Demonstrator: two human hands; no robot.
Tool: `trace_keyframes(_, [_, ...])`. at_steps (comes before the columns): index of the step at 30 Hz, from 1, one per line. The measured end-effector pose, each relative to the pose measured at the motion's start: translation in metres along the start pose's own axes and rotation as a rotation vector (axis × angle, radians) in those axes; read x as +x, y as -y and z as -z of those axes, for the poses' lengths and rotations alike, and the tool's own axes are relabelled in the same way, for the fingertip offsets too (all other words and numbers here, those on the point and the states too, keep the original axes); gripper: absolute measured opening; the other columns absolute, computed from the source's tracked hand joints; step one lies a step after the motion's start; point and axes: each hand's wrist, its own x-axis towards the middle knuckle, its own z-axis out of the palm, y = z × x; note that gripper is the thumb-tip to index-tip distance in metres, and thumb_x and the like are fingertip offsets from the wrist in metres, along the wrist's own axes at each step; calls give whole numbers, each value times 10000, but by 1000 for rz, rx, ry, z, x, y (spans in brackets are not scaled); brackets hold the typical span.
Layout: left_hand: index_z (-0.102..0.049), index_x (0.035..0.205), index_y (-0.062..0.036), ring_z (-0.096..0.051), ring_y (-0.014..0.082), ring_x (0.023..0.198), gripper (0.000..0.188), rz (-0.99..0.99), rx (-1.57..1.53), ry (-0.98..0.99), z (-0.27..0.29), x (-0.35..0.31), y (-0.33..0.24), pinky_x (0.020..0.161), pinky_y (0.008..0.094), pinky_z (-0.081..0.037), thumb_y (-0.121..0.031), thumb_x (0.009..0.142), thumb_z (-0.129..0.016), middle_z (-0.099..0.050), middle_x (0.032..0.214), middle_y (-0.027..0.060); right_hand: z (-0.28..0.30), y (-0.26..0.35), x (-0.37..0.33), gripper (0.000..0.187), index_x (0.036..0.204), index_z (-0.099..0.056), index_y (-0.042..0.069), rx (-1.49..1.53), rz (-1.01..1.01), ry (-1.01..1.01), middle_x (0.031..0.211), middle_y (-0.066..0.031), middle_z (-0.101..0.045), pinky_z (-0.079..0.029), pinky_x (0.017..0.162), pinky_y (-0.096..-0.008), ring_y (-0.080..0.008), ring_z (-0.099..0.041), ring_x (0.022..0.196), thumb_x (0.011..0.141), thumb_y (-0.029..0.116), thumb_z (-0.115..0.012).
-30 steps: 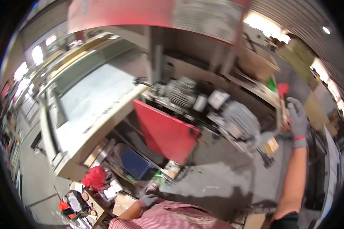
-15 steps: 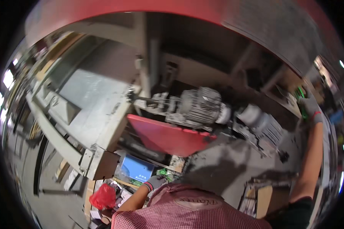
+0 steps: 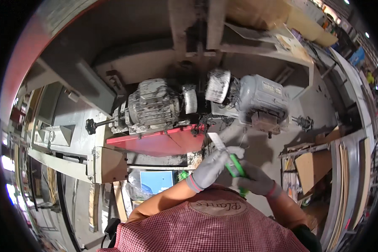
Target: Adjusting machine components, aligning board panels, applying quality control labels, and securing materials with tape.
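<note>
In front of my apron, both gloved hands meet on a utility knife [image 3: 235, 165] with a green handle and a wide pale blade. The blade points up and left toward the motors. My right hand [image 3: 255, 179] is closed around the handle. Fingers of my left hand [image 3: 210, 169] are closed about the knife's front end, where the blade comes out. Ahead of the hands stand a dirty motor [image 3: 153, 105] with a worn wheel, at left, and a grey motor [image 3: 263, 97] with a pale wheel, at right. Dark shreds cling around the left motor.
A red panel [image 3: 159, 142] slopes below the left motor. Black star knobs [image 3: 90, 127] stick out at the left. A blue box [image 3: 156, 180] lies near my left forearm. Boards and scrap stand on a rack [image 3: 315, 168] at right. Machine framing [image 3: 176, 25] closes in overhead.
My right hand has come in from the far right with the knife. My left hand has moved up and right from beside the blue box to meet it. The view has swung right.
</note>
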Motion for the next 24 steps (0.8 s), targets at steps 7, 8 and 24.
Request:
trace_keyframes(7, [-350,1301,-65,-546,179,972,487,125,-178,-160,56,15,34,837,295,-452,-402,950,-322,-538,1139,107,-29,-39,65,131,904,-477,44,458,-52,-124,700,-52,-527,-453,521,-284,-125,-550,565,876,172,-489])
trace_keyframes(8, [-338,1312,-71,-522,177,1032,501,193,-261,-185,66,14,35,888,299,-424,-414,947,-332,-525,1170,102,-29,-36,75,131,904,-477,44,472,-48,-149,700,-52,-527,-453,521,-284,-125,-550,565,876,172,-489])
trace_keyframes(24, [-433,1250,-124,-486,201,1123,452,59,-488,-330,64,21,-14,978,353,-379,-404,898,-480,-510,1224,50,-37,3,169,188,884,-522,-10,-14,20,-548,675,-84,-516,-416,600,-316,-152,-485,642,854,175,-507])
